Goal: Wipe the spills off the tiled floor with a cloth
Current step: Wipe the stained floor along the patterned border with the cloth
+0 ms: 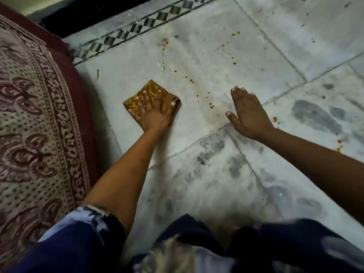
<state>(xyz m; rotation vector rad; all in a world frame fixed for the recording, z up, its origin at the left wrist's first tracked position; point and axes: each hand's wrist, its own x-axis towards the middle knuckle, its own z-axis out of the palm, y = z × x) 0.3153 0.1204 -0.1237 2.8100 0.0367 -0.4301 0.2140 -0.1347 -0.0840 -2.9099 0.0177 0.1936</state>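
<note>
A folded mustard-yellow patterned cloth (151, 89) lies flat on the pale marble floor (206, 62). My left hand (152, 113) presses down on it with fingers spread. My right hand (247, 113) rests flat on the tile to the right, empty, fingers apart. Small orange-red spill drops (192, 81) run in a line between the two hands, with a blob (211, 106) near my right thumb. More drops (234, 34) dot the tile farther away, and others (275, 119) lie to the right of my right wrist.
A bed or mattress with a maroon-and-cream printed cover (33, 119) fills the left side, close to the cloth. A black-and-white checked tile border (137, 28) runs along the far edge by a dark threshold. My knees in dark blue clothing (197, 249) are at the bottom.
</note>
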